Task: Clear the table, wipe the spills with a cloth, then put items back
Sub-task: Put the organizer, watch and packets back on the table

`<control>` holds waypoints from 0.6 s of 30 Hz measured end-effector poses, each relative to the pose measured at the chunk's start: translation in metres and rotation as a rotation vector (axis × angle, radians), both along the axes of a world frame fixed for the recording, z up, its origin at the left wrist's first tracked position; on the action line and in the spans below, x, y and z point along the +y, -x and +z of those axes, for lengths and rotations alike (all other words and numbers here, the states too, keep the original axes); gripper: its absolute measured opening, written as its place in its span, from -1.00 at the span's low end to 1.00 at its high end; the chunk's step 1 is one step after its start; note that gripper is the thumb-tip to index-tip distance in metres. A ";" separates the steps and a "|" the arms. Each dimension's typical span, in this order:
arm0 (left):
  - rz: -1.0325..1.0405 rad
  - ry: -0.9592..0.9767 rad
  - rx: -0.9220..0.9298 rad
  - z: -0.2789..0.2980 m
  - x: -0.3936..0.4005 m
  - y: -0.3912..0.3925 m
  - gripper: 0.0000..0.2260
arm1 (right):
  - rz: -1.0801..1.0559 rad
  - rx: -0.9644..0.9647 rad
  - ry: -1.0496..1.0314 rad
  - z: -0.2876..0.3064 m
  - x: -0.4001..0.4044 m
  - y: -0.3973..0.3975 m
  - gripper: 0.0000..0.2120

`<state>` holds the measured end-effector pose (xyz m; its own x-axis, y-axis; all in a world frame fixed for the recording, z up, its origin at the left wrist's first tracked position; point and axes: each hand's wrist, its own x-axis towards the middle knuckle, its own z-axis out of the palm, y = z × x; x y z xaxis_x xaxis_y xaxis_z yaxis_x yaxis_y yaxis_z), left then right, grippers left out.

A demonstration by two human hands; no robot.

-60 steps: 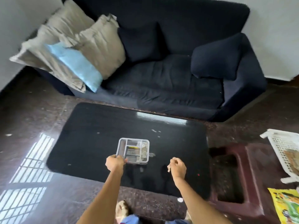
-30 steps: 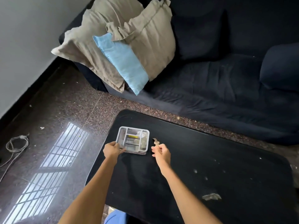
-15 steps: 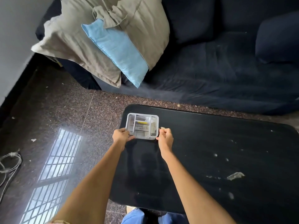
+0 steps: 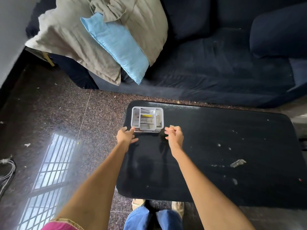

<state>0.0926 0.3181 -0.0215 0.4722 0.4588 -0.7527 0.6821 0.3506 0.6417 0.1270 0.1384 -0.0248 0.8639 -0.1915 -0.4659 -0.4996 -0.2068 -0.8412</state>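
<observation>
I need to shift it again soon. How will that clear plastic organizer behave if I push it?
The clear plastic organizer looks rigid and light, so it probably slides easily on the glossy black table. Its low, wide shape makes tipping unlikely.

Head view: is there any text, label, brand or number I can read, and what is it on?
None can be read.
Yellow label on an item inside the clear organizer tray on the black table: too small and blurred to read.
Dark strip along the tray's near bottom edge: possibly print, unreadable.
</observation>
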 end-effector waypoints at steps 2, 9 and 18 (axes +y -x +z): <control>-0.024 -0.045 0.078 0.002 -0.004 0.016 -0.75 | -0.006 0.009 -0.009 0.005 -0.006 0.016 -0.96; -0.422 0.364 0.192 0.008 -0.064 0.063 -0.53 | 0.174 0.085 -0.074 0.013 -0.031 0.081 -0.89; -0.282 0.269 -0.029 -0.008 -0.128 0.058 -0.79 | 0.374 0.238 -0.080 0.007 -0.081 0.129 -0.79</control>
